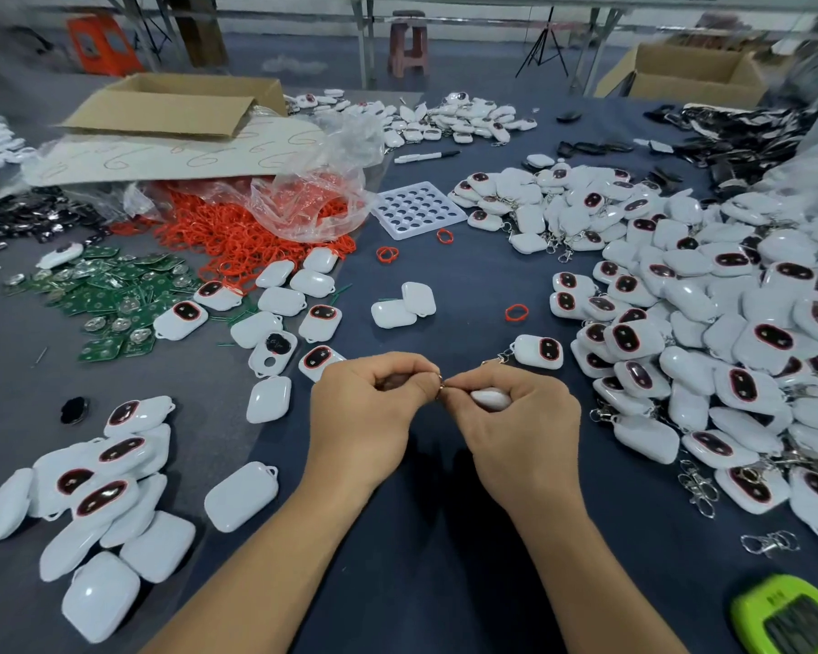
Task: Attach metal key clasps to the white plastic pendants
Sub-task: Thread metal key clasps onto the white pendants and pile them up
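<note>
Your right hand [515, 417] curls tight round a smooth white plastic pendant [491, 398], low over the dark table; your left hand [369, 408] pinches a small metal ring clasp [439, 385] at its corner. If that ring twists off the loop, it springs away among the loose clasps.

Soft even light, blurred warped edges

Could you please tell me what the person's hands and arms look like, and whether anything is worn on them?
Both the left hand and the right hand are bare: no gloves, rings, watch or bracelet show. The forearms are bare too, with no sleeve down to the bottom of the picture. Fingernails are too small to judge.
</note>
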The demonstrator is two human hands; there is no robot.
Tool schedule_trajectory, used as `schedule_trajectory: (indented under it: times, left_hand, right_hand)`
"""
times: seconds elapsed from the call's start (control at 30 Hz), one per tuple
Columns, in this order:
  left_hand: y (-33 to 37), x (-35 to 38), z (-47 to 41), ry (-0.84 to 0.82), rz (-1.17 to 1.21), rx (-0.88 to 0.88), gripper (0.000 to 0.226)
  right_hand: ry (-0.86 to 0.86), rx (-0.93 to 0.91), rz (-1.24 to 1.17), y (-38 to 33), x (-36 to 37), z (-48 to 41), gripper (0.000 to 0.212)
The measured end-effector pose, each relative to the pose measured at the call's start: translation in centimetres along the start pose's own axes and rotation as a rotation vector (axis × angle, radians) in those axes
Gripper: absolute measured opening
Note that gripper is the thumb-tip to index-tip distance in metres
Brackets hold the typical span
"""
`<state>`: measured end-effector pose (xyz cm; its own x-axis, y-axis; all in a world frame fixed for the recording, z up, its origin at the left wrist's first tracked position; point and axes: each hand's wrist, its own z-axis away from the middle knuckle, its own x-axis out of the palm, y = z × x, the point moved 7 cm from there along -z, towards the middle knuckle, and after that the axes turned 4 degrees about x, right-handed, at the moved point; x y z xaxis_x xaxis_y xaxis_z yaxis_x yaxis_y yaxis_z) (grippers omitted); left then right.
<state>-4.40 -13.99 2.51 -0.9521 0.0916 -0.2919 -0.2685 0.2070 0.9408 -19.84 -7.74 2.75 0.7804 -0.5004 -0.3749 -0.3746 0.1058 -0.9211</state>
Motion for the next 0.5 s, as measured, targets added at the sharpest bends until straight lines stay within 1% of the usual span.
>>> schedule_trajectory:
  times: [0.07,0.1,0.13,0.23,0.3,0.4,0.5]
  left_hand:
    - [1.6,-0.5,0.6,0.097,-0.182,0.151,0.022]
    - [2.0,-0.6,0.8,0.124,-0.218,0.205,0.023]
    - [2.2,-0.5,1.0,0.133,-0.201,0.216,0.026]
    - [1.3,-0.4,0.4,0.107,-0.019,0.114,0.034]
    - [0.8,-0.2,-0.1,0.075,0.116,0.042,0.036]
    - [0.2,0.2,-0.3,0.011,0.234,-0.032,0.035]
    - [-0.1,0.5,-0.3,-0.043,0.252,-0.066,0.029]
  right_hand:
    - [0.025,-0.015,-0.001,-0.2,-0.1,0.2,0.023]
    - [0.026,-0.022,-0.006,-0.3,-0.1,0.2,0.023]
    - [0.012,-0.027,-0.017,-0.3,-0.1,0.1,0.023]
    - [-0.087,0.004,-0.095,-0.2,0.2,-0.1,0.021]
    - [-0.112,0.041,-0.159,0.1,0.3,-0.2,0.021]
    - [-0.066,0.056,-0.173,0.3,0.2,-0.3,0.02]
    - [-0.019,0.044,-0.14,0.3,-0.2,-0.4,0.02]
